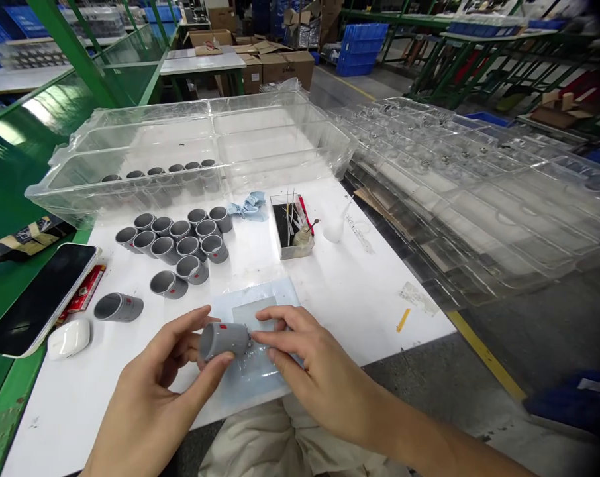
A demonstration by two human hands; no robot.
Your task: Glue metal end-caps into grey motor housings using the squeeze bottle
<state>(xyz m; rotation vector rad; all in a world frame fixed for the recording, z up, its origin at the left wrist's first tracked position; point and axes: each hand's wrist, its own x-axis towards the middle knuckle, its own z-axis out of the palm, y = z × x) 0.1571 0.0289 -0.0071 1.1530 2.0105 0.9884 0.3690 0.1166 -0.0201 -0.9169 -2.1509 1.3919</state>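
Note:
My left hand (pixel 155 391) is closed around a short grey plastic tube (pixel 225 340) with a small red mark near its rim. The tube is tilted on its side, its open end towards the left. At its right end are the bent fingertips of my right hand (pixel 300 358); something tiny and shiny shows there, too small to name. Under both hands lies a light blue sheet (pixel 280 291) with a clear film on it. Another grey tube (pixel 118 307) lies on its side to the left. Several more grey tubes (pixel 181 232) stand grouped behind.
A clear box (pixel 296 252) holds thin tools and a small bottle. Beside it stands a white squeeze bottle (pixel 334 228). A phone (pixel 42 298) and white earbud case (pixel 69 339) lie left. Clear trays (pixel 275 162) stand behind; more trays (pixel 479 199) are stacked right.

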